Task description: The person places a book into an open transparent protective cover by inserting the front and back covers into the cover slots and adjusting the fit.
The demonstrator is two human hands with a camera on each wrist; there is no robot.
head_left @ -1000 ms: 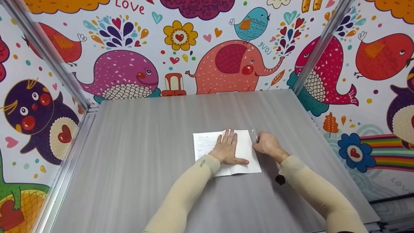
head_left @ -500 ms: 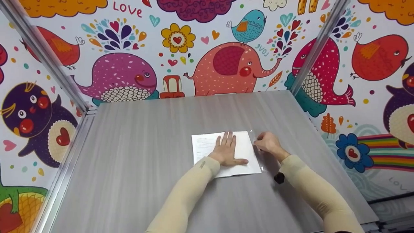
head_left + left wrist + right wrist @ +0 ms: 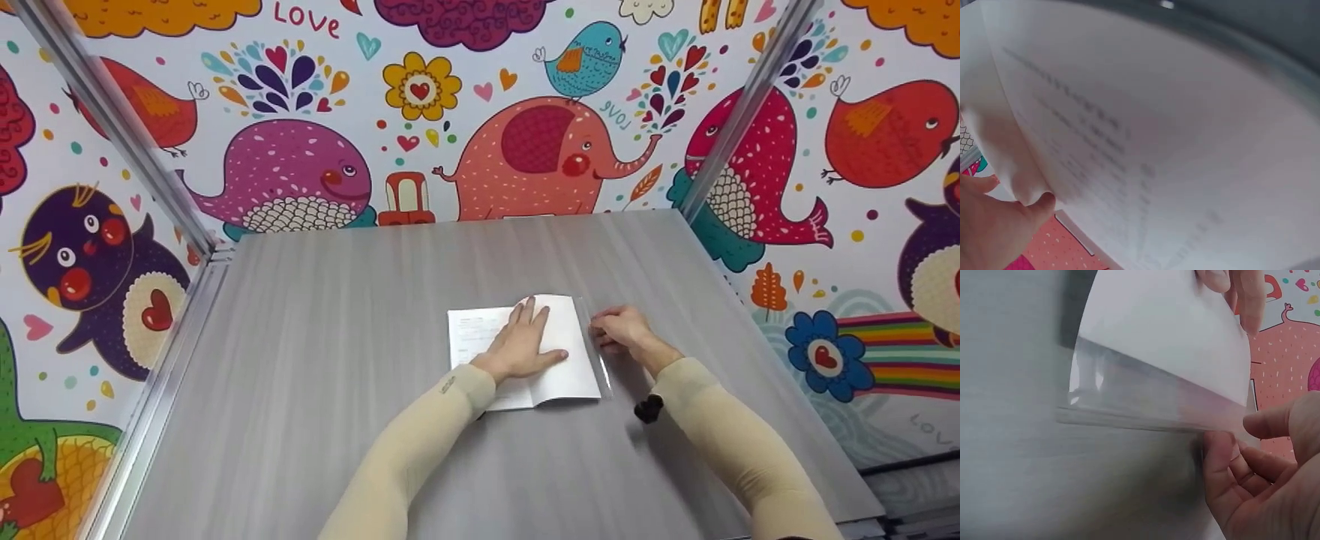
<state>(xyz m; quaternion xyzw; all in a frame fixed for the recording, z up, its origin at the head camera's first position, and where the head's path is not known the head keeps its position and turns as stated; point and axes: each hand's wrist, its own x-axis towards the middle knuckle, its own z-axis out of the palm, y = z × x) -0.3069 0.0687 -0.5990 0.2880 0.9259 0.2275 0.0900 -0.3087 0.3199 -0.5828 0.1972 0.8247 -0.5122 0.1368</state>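
An open white booklet (image 3: 570, 322) lies on the table, its left page printed with text and its right page blank. My left hand (image 3: 519, 351) rests across the middle fold with its fingers spread. Along the right edge sticks out a strip of clear plastic cover (image 3: 1134, 382). At that edge my right hand (image 3: 626, 334) pinches the clear film between thumb and curled fingers, seen close in the right wrist view. The right page bows up a little. Blurred lines of print on the left page (image 3: 1129, 140) fill the left wrist view.
The grey wood-grain table (image 3: 322, 360) spreads around the booklet. Walls with cartoon animals (image 3: 525, 165) stand behind and at both sides, framed by metal posts (image 3: 120, 135). A small black object (image 3: 649, 409) sits at the right wrist.
The right page has risen and bowed slightly, and the clear strip shows more along its edge. My left hand's thumb has shifted up and left. My right hand's fingers have loosened slightly.
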